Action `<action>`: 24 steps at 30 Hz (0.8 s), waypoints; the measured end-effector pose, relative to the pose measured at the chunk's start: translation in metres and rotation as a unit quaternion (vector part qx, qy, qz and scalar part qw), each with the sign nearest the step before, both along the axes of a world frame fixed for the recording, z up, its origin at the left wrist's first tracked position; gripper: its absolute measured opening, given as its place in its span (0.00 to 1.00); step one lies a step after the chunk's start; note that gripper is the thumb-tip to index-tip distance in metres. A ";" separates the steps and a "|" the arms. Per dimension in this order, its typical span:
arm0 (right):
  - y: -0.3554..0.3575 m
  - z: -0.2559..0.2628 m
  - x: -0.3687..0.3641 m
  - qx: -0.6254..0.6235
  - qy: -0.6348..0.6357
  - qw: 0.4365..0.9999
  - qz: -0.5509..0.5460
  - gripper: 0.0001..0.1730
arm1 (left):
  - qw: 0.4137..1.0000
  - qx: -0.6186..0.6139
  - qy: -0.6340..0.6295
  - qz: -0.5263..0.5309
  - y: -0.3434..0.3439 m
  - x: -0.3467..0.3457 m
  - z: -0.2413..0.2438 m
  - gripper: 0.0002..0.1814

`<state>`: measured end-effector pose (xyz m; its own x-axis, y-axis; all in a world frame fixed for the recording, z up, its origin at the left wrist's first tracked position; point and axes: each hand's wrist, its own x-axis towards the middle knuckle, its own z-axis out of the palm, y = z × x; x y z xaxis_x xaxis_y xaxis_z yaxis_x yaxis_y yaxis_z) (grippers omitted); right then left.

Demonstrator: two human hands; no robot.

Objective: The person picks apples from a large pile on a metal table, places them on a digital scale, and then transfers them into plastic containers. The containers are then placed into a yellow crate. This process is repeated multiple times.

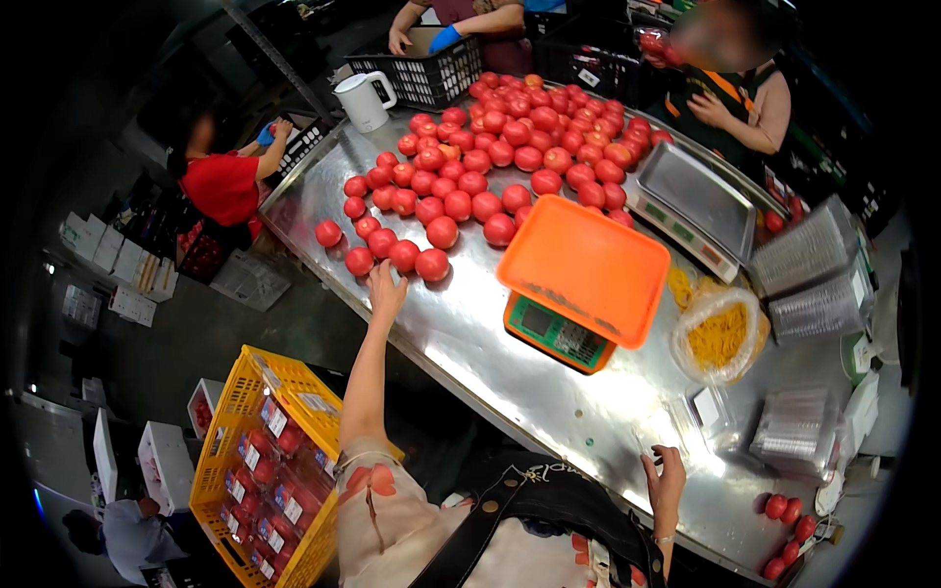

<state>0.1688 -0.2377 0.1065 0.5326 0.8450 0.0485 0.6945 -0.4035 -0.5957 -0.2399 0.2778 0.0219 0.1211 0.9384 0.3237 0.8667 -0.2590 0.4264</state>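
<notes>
My left hand [387,292] reaches to the near edge of a loose spread of red tomatoes [457,206]. Its fingertips are at a front tomato [403,255], with nothing seen gripped; whether they touch it I cannot tell. Low on the right, my right hand [665,478] is just above the metal table [507,367], its fingers bent and apart, and no held object shows. A clear plastic container [709,411] with a white patch lies just beyond that hand. Between the hands, farther in, stands a green-and-orange scale [555,331] with an orange tray [584,268].
A second scale [695,198] with a metal pan, a bag of yellow rubber bands [720,331] and stacked clear containers [798,434] are right. A white kettle [365,101] stands far left. Below left, a yellow crate [213,470] holds packed tomatoes. Several people work around.
</notes>
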 end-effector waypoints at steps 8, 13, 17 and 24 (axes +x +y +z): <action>0.118 -0.007 -0.092 0.038 0.114 0.991 0.065 0.08 | 0.995 -0.060 0.065 0.040 0.123 -0.016 0.009 0.43; 0.154 -0.014 -0.129 0.020 0.154 0.983 0.099 0.07 | 0.952 -0.274 0.121 -0.059 0.176 -0.040 0.016 0.49; 0.158 -0.010 -0.133 -0.005 0.168 0.986 0.025 0.07 | 0.878 -0.267 0.363 -0.162 0.189 -0.042 0.051 0.54; 0.191 -0.006 -0.136 -0.001 0.154 0.988 0.032 0.07 | 0.907 -0.239 0.266 -0.222 0.213 -0.047 0.031 0.51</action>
